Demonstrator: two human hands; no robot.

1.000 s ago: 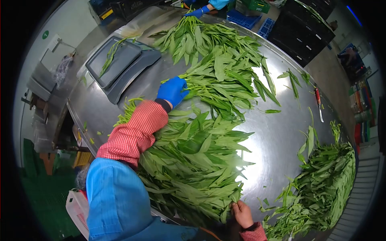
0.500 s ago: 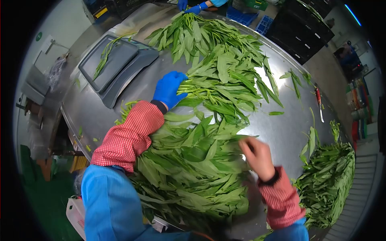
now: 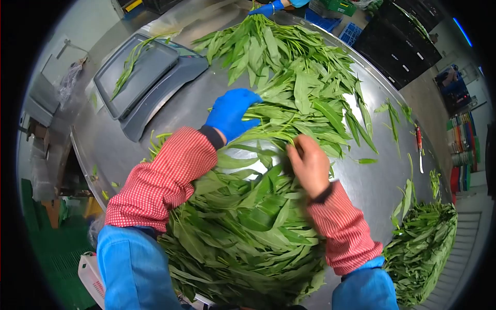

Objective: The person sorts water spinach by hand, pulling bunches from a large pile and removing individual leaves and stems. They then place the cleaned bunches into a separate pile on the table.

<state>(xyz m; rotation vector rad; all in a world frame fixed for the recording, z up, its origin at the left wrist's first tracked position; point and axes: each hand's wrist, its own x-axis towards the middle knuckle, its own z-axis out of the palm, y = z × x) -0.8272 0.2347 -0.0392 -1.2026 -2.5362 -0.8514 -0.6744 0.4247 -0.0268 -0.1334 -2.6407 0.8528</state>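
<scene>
My left hand, in a blue glove, is closed around the stem ends of a bunch of water spinach, whose long pointed leaves fan out to the right. Bare and close beside it, my right hand pinches a thin green stem at the bunch's lower edge between thumb and fingers. Below both hands a large heap of water spinach spreads toward my body. More of the greens lie at the far side, where a co-worker's blue-gloved hand touches the stems.
A grey scale with a loose sprig stands at the left of the metal table. A red-handled knife lies at the right, above a stacked pile of greens. Black crates stand beyond the far edge.
My right hand has moved up and left from the heap's right edge to the bunch, and now pinches a stem. My left hand still grips the bunch. The view has shifted slightly.
</scene>
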